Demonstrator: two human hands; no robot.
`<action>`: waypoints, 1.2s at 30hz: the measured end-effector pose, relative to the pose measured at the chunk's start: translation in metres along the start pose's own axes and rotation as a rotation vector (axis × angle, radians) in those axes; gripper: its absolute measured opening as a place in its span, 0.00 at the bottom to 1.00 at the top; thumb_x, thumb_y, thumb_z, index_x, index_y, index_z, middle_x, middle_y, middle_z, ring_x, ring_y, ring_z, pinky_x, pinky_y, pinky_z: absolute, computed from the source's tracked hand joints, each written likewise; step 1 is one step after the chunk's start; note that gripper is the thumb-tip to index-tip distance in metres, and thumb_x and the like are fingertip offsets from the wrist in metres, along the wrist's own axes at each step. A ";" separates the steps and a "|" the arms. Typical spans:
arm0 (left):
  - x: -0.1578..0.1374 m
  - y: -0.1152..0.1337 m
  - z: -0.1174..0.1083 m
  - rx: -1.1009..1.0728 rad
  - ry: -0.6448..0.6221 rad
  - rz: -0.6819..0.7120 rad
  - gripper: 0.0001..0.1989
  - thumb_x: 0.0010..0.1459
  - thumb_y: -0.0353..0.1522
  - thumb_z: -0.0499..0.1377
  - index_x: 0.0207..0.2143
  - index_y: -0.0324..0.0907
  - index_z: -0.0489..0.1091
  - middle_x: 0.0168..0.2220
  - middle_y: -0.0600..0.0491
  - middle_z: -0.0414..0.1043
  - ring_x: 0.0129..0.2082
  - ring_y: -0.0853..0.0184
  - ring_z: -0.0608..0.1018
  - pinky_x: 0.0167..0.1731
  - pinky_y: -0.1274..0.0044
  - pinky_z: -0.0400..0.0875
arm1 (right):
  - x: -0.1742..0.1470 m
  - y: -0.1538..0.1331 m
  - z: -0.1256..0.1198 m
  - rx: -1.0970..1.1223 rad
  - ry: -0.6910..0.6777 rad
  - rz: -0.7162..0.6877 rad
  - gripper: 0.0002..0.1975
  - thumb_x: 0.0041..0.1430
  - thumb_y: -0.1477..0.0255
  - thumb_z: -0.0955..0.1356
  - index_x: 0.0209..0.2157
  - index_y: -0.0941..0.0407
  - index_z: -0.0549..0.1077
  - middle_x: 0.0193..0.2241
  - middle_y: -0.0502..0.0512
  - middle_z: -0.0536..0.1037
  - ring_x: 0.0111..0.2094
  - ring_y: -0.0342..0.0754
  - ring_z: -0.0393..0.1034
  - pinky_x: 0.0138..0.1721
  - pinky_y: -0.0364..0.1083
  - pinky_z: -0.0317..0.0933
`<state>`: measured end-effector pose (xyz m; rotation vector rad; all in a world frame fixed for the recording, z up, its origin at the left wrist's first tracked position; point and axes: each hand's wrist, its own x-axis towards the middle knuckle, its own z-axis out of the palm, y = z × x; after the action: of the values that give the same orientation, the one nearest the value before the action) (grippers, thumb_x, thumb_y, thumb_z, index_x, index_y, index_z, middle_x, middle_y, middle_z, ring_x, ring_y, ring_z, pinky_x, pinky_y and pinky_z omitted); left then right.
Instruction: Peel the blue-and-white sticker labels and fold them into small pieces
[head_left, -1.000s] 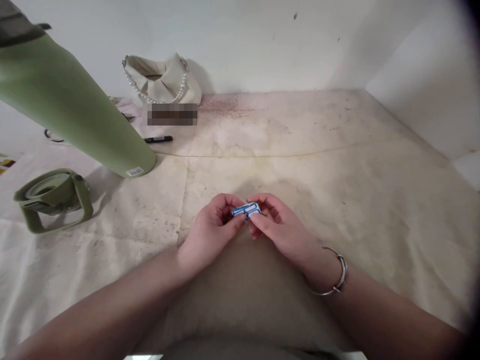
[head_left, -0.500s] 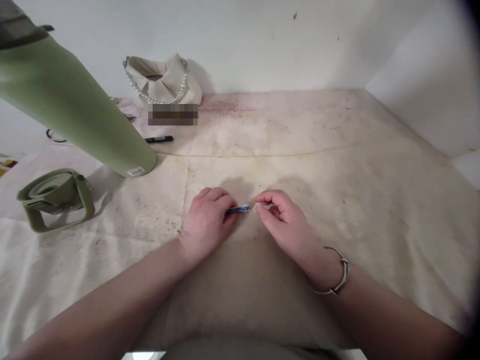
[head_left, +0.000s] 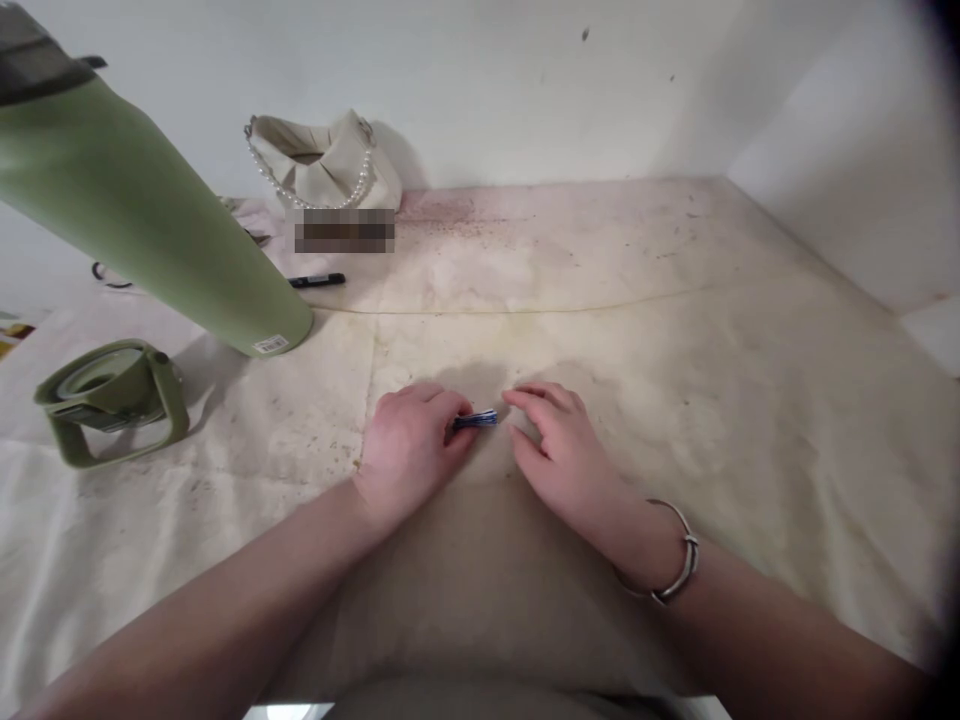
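My left hand [head_left: 412,440] is closed over the table, thumb and fingers pinching a small blue-and-white layered bundle [head_left: 480,419]. One end of this bundle sticks out to the right, with thin edges fanned slightly; the rest is hidden in my palm, and I cannot make out its exact kind. Just to the right, my right hand [head_left: 559,440] is open, thumb and index finger parted and pointing at the protruding end without touching it. A metal bracelet [head_left: 686,565] circles my right wrist.
At left a tall green bottle [head_left: 165,210] rises beside its green handled lid [head_left: 112,400]. Behind stand a black pen [head_left: 319,280] and a cream handbag [head_left: 322,165] with a pearl strap, against the white wall [head_left: 487,90]. A stained, wrinkled cloth [head_left: 712,400] covers the table.
The thumb and index finger of my right hand, close together before, have spread apart. My left hand still grips the bundle in nearly the same place.
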<state>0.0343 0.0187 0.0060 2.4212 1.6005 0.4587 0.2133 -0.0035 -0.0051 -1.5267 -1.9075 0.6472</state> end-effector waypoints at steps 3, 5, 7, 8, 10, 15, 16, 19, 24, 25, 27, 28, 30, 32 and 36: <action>-0.001 0.002 -0.001 0.006 -0.041 -0.048 0.09 0.55 0.37 0.56 0.34 0.44 0.73 0.25 0.54 0.71 0.25 0.66 0.69 0.26 0.75 0.55 | -0.003 -0.002 0.000 -0.148 -0.055 -0.075 0.20 0.53 0.78 0.61 0.48 0.61 0.70 0.47 0.64 0.68 0.49 0.58 0.59 0.52 0.59 0.59; 0.000 0.003 -0.001 0.005 -0.057 -0.070 0.09 0.55 0.37 0.57 0.35 0.45 0.74 0.25 0.54 0.71 0.24 0.66 0.70 0.25 0.75 0.54 | -0.005 -0.005 0.001 -0.193 -0.086 -0.092 0.21 0.53 0.77 0.61 0.49 0.63 0.70 0.47 0.65 0.68 0.48 0.59 0.59 0.51 0.58 0.59; 0.000 0.004 -0.001 0.000 -0.068 -0.083 0.09 0.54 0.36 0.56 0.35 0.45 0.74 0.25 0.54 0.72 0.24 0.66 0.70 0.25 0.75 0.54 | -0.006 -0.007 0.002 -0.220 -0.105 -0.114 0.21 0.53 0.76 0.61 0.50 0.65 0.69 0.47 0.66 0.68 0.48 0.59 0.58 0.51 0.58 0.59; 0.000 0.004 -0.001 -0.006 -0.072 -0.086 0.09 0.54 0.36 0.56 0.34 0.45 0.74 0.25 0.54 0.72 0.24 0.66 0.70 0.25 0.75 0.54 | -0.007 -0.008 0.003 -0.228 -0.113 -0.128 0.22 0.54 0.76 0.62 0.50 0.65 0.69 0.47 0.66 0.68 0.47 0.59 0.58 0.51 0.58 0.59; 0.001 0.004 0.000 -0.026 -0.066 -0.087 0.09 0.54 0.36 0.56 0.35 0.45 0.74 0.25 0.53 0.73 0.25 0.66 0.70 0.25 0.75 0.55 | -0.008 -0.008 0.004 -0.236 -0.117 -0.154 0.22 0.54 0.74 0.62 0.50 0.65 0.69 0.47 0.66 0.68 0.47 0.59 0.58 0.51 0.58 0.59; 0.001 0.002 0.001 -0.061 -0.051 -0.063 0.09 0.53 0.35 0.57 0.35 0.45 0.75 0.26 0.53 0.74 0.26 0.65 0.71 0.26 0.75 0.56 | -0.008 -0.005 0.006 -0.246 -0.120 -0.183 0.22 0.55 0.71 0.63 0.51 0.64 0.68 0.49 0.66 0.67 0.48 0.59 0.58 0.51 0.58 0.59; 0.001 0.002 0.002 -0.056 -0.052 -0.061 0.08 0.53 0.35 0.57 0.34 0.45 0.75 0.26 0.53 0.74 0.26 0.65 0.71 0.27 0.75 0.56 | -0.008 -0.005 0.006 -0.244 -0.124 -0.186 0.22 0.55 0.71 0.63 0.51 0.64 0.68 0.49 0.66 0.67 0.48 0.59 0.58 0.51 0.58 0.59; 0.001 0.001 0.002 -0.056 -0.057 -0.061 0.06 0.53 0.34 0.57 0.32 0.45 0.74 0.25 0.53 0.73 0.26 0.65 0.71 0.26 0.75 0.56 | -0.007 -0.005 0.005 -0.206 -0.129 -0.176 0.22 0.55 0.71 0.64 0.51 0.64 0.68 0.49 0.66 0.67 0.49 0.59 0.58 0.52 0.58 0.58; -0.003 0.001 0.001 -0.107 0.077 -0.028 0.06 0.54 0.34 0.57 0.30 0.45 0.74 0.23 0.54 0.71 0.26 0.66 0.70 0.27 0.75 0.57 | -0.002 -0.005 0.000 0.085 -0.041 0.012 0.16 0.56 0.70 0.64 0.48 0.56 0.67 0.43 0.60 0.71 0.42 0.53 0.65 0.43 0.53 0.63; -0.004 0.002 0.000 -0.116 0.121 -0.004 0.07 0.55 0.35 0.57 0.30 0.45 0.74 0.22 0.53 0.71 0.25 0.66 0.70 0.28 0.75 0.57 | -0.001 -0.005 -0.002 0.183 -0.034 0.077 0.13 0.59 0.67 0.62 0.45 0.56 0.68 0.39 0.58 0.72 0.38 0.51 0.66 0.39 0.50 0.64; -0.007 0.004 -0.004 -0.112 0.198 0.068 0.08 0.56 0.35 0.56 0.29 0.45 0.74 0.21 0.54 0.70 0.25 0.66 0.70 0.31 0.74 0.58 | 0.002 -0.003 -0.006 0.418 -0.082 0.222 0.16 0.62 0.59 0.58 0.37 0.55 0.69 0.29 0.54 0.72 0.28 0.46 0.65 0.30 0.46 0.62; -0.008 0.005 -0.007 -0.092 0.225 0.113 0.07 0.57 0.35 0.56 0.30 0.46 0.74 0.21 0.54 0.70 0.24 0.66 0.70 0.32 0.73 0.58 | 0.002 -0.002 -0.007 0.548 -0.142 0.290 0.20 0.63 0.55 0.55 0.34 0.55 0.68 0.25 0.52 0.70 0.24 0.44 0.64 0.25 0.44 0.59; -0.010 0.007 -0.012 -0.017 0.273 0.193 0.06 0.56 0.35 0.57 0.31 0.48 0.74 0.20 0.54 0.70 0.24 0.67 0.68 0.32 0.72 0.56 | 0.003 0.000 -0.009 0.789 -0.302 0.386 0.27 0.62 0.50 0.51 0.30 0.56 0.67 0.21 0.50 0.68 0.19 0.41 0.60 0.19 0.42 0.52; -0.013 0.008 -0.015 0.072 0.309 0.268 0.05 0.56 0.34 0.57 0.31 0.49 0.74 0.19 0.55 0.70 0.22 0.67 0.66 0.30 0.71 0.54 | 0.003 0.000 -0.009 0.943 -0.436 0.424 0.31 0.60 0.47 0.49 0.28 0.56 0.67 0.20 0.49 0.67 0.17 0.39 0.57 0.16 0.41 0.47; -0.017 0.010 -0.016 0.164 0.363 0.402 0.06 0.56 0.31 0.57 0.32 0.49 0.73 0.18 0.56 0.68 0.22 0.68 0.64 0.29 0.71 0.52 | 0.001 -0.007 -0.008 0.965 -0.505 0.395 0.21 0.60 0.54 0.59 0.24 0.56 0.65 0.18 0.46 0.65 0.17 0.38 0.55 0.18 0.41 0.45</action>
<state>0.0307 -0.0010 0.0218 2.9323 1.3027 0.9123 0.2145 -0.0039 0.0055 -1.1163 -1.2101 1.9293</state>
